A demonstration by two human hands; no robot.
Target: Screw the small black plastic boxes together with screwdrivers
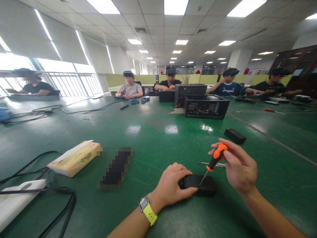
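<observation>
A small black box (206, 185) lies flat on the green table, gripped at its left end between the thumb and fingers of my left hand (173, 181). My right hand (240, 165) pinches the orange and black handle of a screwdriver (217, 155). The screwdriver slants down to the left, its tip at the top of the box near my left thumb. Whether the tip sits in a screw is too small to tell. Just behind the box lies a thin metal tool (220, 165), partly hidden by the screwdriver and my right hand.
Another black block (235, 136) lies behind my right hand. To the left are a tissue pack (76, 158), a blurred dark object (117, 168), a white power strip (19, 201) and black cables (71, 198). Computer cases (206, 107) stand further back. Several people sit around the table.
</observation>
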